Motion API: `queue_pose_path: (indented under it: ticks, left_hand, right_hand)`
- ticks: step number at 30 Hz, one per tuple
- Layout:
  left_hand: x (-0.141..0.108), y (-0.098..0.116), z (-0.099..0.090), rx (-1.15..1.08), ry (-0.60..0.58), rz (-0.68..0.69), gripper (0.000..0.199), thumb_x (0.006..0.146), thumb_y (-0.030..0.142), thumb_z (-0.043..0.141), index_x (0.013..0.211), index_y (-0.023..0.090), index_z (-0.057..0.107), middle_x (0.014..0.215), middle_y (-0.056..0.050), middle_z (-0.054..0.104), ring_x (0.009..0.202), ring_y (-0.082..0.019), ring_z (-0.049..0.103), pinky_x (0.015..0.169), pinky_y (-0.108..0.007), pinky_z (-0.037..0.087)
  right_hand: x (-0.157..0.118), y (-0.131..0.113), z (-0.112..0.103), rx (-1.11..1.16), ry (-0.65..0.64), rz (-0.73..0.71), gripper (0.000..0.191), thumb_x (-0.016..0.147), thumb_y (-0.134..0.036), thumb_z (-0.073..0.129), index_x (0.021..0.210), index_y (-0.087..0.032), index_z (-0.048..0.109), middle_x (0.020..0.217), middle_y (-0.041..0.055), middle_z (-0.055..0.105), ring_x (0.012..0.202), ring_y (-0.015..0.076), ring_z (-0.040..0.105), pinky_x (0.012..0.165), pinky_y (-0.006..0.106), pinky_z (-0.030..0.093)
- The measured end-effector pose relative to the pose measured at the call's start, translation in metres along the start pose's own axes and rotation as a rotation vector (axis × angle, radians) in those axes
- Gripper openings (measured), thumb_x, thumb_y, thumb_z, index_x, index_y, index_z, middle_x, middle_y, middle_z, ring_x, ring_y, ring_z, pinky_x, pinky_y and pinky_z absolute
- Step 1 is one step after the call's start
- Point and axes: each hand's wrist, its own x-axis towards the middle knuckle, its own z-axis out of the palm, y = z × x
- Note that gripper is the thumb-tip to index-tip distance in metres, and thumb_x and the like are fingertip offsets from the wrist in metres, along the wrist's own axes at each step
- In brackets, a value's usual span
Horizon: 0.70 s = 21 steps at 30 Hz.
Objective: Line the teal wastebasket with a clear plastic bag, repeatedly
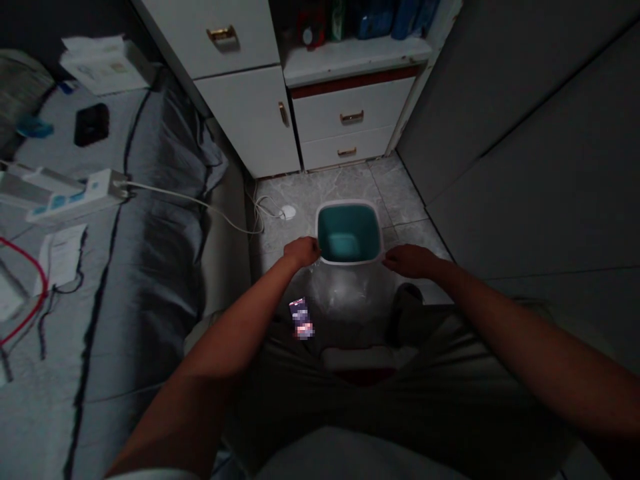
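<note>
Teal-lined wastebin [349, 233] stands on grey marble-patterned floor tiles [320, 190], just in front of white drawers [353, 127], with a white cable [260, 213] lying to its left. The left hand [301, 252] and right hand [413, 261] grip opposite sides of its white rim [349, 203], fingers closed over the edge.

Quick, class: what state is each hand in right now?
Left hand: closed on the bin rim.
Right hand: touching the rim; too dim to tell if it grips.
</note>
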Motion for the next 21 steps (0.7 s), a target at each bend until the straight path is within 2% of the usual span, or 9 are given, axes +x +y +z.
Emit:
queue_pose_path:
  ticks: [5,9,12,17,21]
  left_hand:
    - [0.006,0.001,0.008,0.035,-0.009,0.018,0.031,0.096,0.046,0.061,0.113,0.026,0.078,0.125,-0.011,0.078,0.119,-0.032,0.071,0.094,-0.039,0.056]
    - [0.013,-0.002,0.011,0.046,-0.022,0.028,0.026,0.095,0.043,0.063,0.111,0.026,0.077,0.122,-0.009,0.079,0.116,-0.029,0.072,0.093,-0.035,0.056]
    - [0.017,-0.004,0.011,0.045,-0.019,0.036,0.026,0.094,0.043,0.065,0.109,0.026,0.078,0.121,-0.009,0.079,0.114,-0.028,0.072,0.090,-0.033,0.055]
    - [0.022,-0.008,-0.002,-0.068,0.075,0.099,0.033,0.097,0.051,0.059,0.095,0.023,0.077,0.104,-0.008,0.081,0.098,-0.024,0.073,0.078,-0.029,0.051]
    - [0.025,-0.016,-0.013,-0.192,0.198,0.117,0.041,0.099,0.053,0.052,0.081,0.021,0.071,0.087,-0.006,0.078,0.081,-0.021,0.068,0.071,-0.028,0.046]
  right_hand:
    - [0.012,-0.009,-0.003,-0.002,-0.015,-0.151,0.044,0.108,-0.041,0.045,0.105,-0.016,0.082,0.118,0.0173,0.077,0.105,0.0297,0.071,0.079,0.032,0.045]
    - [0.023,0.000,0.004,0.009,-0.005,-0.134,0.044,0.107,-0.044,0.047,0.103,-0.016,0.081,0.117,0.0177,0.077,0.102,0.0301,0.071,0.076,0.033,0.043]
    - [0.034,0.008,0.012,0.076,0.047,-0.115,0.044,0.106,-0.044,0.048,0.095,-0.014,0.079,0.108,0.0167,0.077,0.096,0.0271,0.069,0.074,0.032,0.041]
    - [0.044,0.013,0.015,0.447,0.154,-0.063,0.051,0.103,-0.053,0.046,0.076,-0.015,0.066,0.078,0.0078,0.066,0.076,0.0200,0.060,0.069,0.029,0.038]
    - [0.043,0.005,0.007,0.769,0.189,0.025,0.055,0.099,-0.065,0.045,0.069,-0.019,0.051,0.068,0.0028,0.052,0.065,0.0153,0.048,0.063,0.028,0.037]
